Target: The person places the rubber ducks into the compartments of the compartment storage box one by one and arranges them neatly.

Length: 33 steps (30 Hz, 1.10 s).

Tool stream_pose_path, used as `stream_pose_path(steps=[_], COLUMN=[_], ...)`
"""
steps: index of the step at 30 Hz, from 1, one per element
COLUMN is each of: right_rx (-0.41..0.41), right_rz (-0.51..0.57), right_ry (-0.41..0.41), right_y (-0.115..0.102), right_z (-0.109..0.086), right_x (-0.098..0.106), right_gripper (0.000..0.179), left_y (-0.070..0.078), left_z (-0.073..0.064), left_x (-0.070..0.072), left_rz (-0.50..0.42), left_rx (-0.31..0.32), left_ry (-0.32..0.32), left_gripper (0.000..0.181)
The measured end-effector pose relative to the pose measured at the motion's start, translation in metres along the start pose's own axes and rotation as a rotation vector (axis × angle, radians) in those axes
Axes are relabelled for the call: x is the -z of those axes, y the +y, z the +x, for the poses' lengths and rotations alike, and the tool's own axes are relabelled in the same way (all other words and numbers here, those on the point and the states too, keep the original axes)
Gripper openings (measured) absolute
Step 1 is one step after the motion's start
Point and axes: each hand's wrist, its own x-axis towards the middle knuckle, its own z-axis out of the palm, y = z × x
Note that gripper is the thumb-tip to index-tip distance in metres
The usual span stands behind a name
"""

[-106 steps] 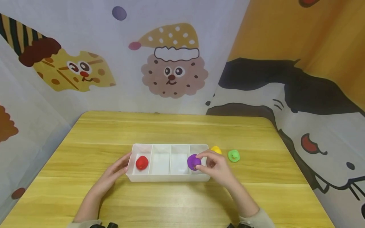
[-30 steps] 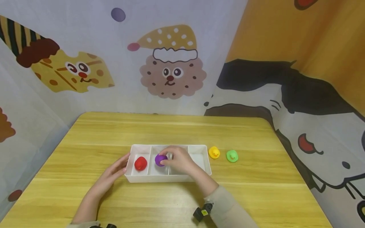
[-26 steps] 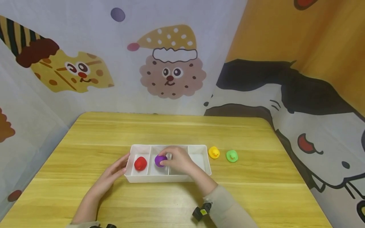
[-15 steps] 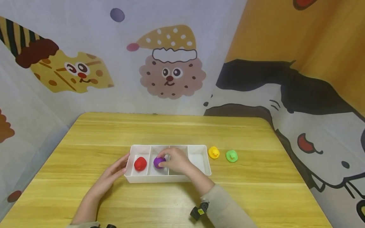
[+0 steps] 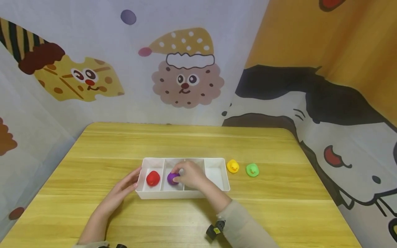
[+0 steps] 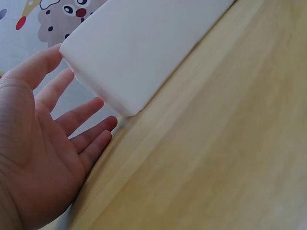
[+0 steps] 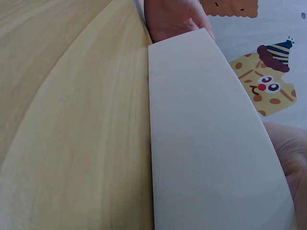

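A white tray with several compartments in a row lies on the table. My left hand rests against its left end; in the left wrist view, the hand's fingers are spread and its fingertips touch the tray's corner. My right hand reaches into the second compartment from the left and pinches a small purple toy duck between thumb and fingers, low near the floor. The duck's right side is covered. A red toy duck sits in the leftmost compartment. The right wrist view shows mostly the tray's outer wall.
Right of the tray, a yellow toy duck stands close to its edge. Farther right is a green toy duck. Beneath all this is a wooden table, with a cartoon-printed curtain behind it.
My right hand has carried the purple duck leftward from above the rightmost compartment to the second one, then lowered it slightly. My left hand stays at the tray's left end.
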Motion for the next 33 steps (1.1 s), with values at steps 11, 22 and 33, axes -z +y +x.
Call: stream_pose_path(steps=[11,22,33], right_rx=[-0.019,-0.036,0.054], right_rz=[0.026,0.142,0.187], right_ry=[0.006,0.065,0.171], right_y=[-0.001,-0.005,-0.004], right_z=[-0.003,-0.016,-0.034], right_x=[0.003,0.02,0.039], right_gripper=[0.016,0.021,0.021], left_y=[0.0,0.002,0.001], left_z=[0.0,0.001,0.0], left_x=[-0.001,-0.001,-0.001], left_rz=[0.004,0.008,-0.01], left_rx=[0.005,-0.012,-0.008], left_ry=[0.001,0.002,0.001], left_gripper=[0.053,0.051,0.052])
